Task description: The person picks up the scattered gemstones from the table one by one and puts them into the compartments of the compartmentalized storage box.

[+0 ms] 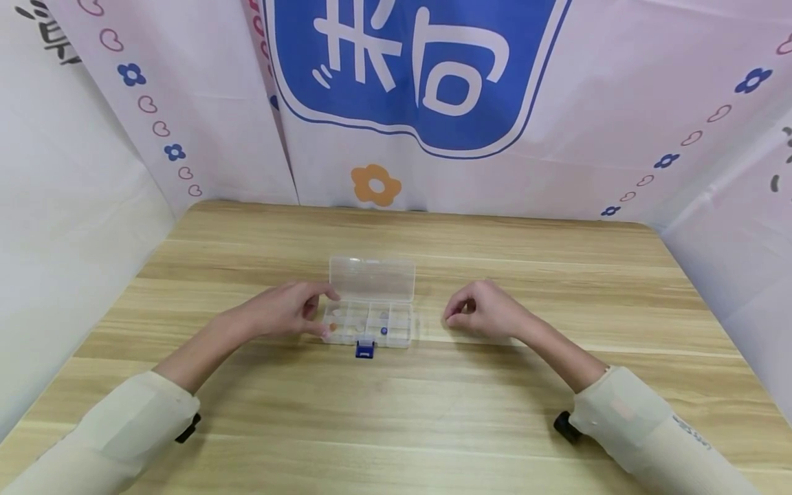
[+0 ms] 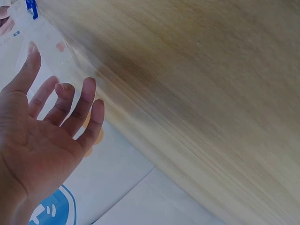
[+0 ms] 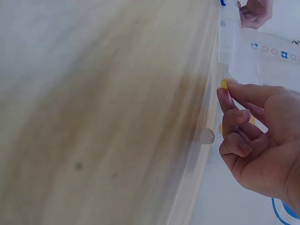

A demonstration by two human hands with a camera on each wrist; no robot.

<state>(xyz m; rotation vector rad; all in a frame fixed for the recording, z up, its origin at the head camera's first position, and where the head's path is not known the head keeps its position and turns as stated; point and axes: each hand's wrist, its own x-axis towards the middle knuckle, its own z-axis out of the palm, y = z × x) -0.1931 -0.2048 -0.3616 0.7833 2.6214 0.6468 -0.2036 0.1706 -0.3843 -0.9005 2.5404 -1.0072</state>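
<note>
A clear plastic compartment box [image 1: 401, 338] lies on the table with its lid [image 1: 372, 278] raised at the back and a blue latch [image 1: 365, 350] hanging at the front. Inside are a small orange piece [image 1: 333, 327] at the front left and a small blue piece [image 1: 384, 331] right of the middle. My left hand [image 1: 287, 311] holds the box's left end, thumb at the front corner, index finger near the hinge; its other fingers are loosely bent. To the right of the box, my right hand [image 1: 489, 309] pinches a small yellow piece [image 3: 224, 84] between thumb and index fingertip.
A small clear, rounded thing [image 3: 206, 136] sits on the table near the right hand. The wooden table [image 1: 383, 426] ends at a hanging printed cloth [image 1: 235, 151] at the back, with white cloth on both sides.
</note>
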